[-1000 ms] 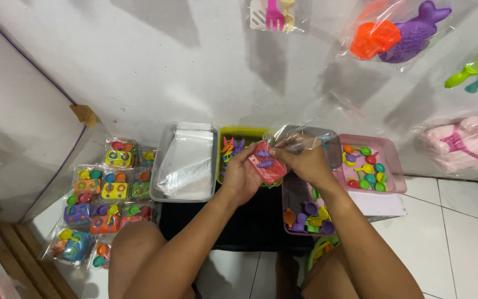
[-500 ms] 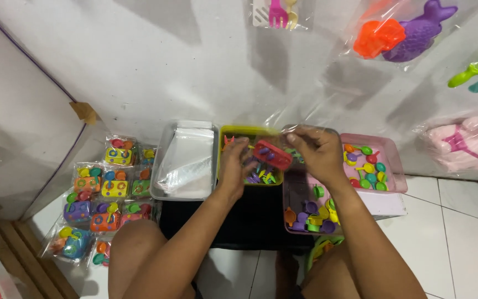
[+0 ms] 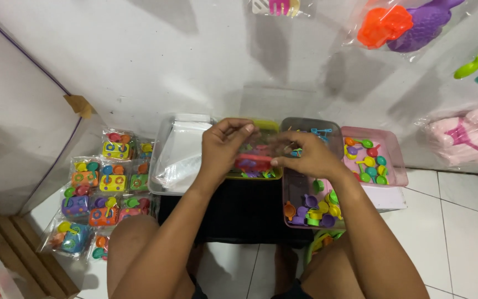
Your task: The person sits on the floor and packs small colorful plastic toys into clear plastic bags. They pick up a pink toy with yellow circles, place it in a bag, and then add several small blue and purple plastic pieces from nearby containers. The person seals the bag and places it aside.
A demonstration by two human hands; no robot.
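1. The left hand (image 3: 223, 150) and the right hand (image 3: 305, 155) meet above the trays, both pinching a clear plastic bag (image 3: 261, 145) that holds a red toy piece (image 3: 253, 161).
2. The left hand grips the bag's left side with thumb and fingers closed on the film; the right hand grasps its right side, fingertips pressed together on it.
3. The bag hangs just over the yellow-green tray (image 3: 266, 174), which lies in the middle of the row.
4. Left of that tray stands a clear tray (image 3: 164, 166) with flat plastic bags in it.
5. Right of it is a smoky clear tray (image 3: 311, 207) filled with small purple, green and orange toy cups and spoons.
6. Further right, a pink tray (image 3: 388, 160) holds green, red and orange toy spoons.
7. On the floor at far left lie packed toy sets (image 3: 98, 188) in clear bags.
8. Bagged plastic toys (image 3: 402, 25) hang on the wall at the far side.
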